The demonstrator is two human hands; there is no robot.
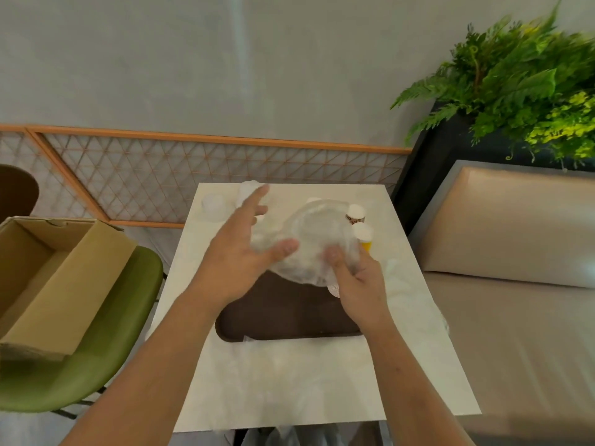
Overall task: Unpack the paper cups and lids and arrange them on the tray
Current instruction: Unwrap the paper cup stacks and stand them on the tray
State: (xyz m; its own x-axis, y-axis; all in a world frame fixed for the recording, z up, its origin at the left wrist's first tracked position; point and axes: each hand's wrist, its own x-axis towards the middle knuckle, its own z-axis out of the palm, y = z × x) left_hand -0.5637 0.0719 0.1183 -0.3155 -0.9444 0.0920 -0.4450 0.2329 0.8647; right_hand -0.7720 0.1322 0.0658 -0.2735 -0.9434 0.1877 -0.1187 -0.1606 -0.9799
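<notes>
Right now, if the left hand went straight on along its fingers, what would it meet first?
Probably the blurred translucent white item at the far edge of the table; the left hand may be above it, depth unclear.

Over the dark tray [283, 317] on the pale table [289, 381], I see the right hand [357, 284] pinching a crumpled clear plastic bag [315, 239], thumb on top. The left hand [238, 249] is spread wide, its thumb against the bag. Just right of the bag stand a patterned cup [355, 214] and a yellow cup [363, 236], and an open cardboard box [48, 284] sits on the green chair [106, 333].
</notes>
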